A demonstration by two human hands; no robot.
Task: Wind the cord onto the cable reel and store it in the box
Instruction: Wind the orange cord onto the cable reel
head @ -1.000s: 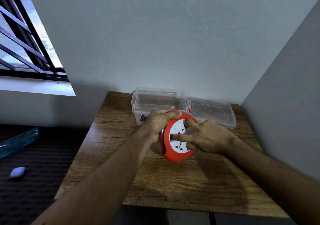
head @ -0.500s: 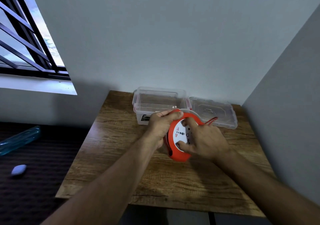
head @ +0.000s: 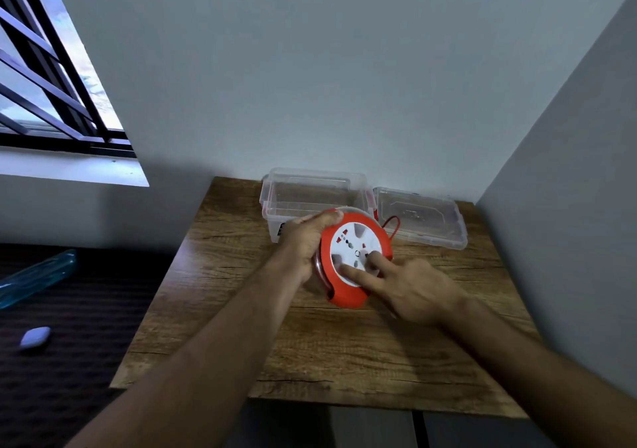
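Wood-grain laminate covered the surface (head: 344, 351), a brown slab with dark knots and streaks, pushed into a corner of plain grey walls. At its far edge stood a clear plastic box (head: 312, 196), rectangular with rounded corners and open on top, and just beside it to the right lay its clear lid (head: 422, 217), flat with a raised moulded centre.

Held above the surface, in front of the box, was the cable reel (head: 355, 261): a round orange plastic drum, tilted on edge, with a white circular face carrying sockets and small red marks. A thin red loop of cord (head: 393, 227) stuck out behind its upper right rim, over the lid's near edge.

The left hand (head: 306, 240) clenched the reel's left rim, thumb laid along the top, so its grip was on the reel. The right hand (head: 413, 289) was not clasped around anything; two extended fingers (head: 358, 273) pressed on the white face, apparently into its recesses, though blur hid the contact.
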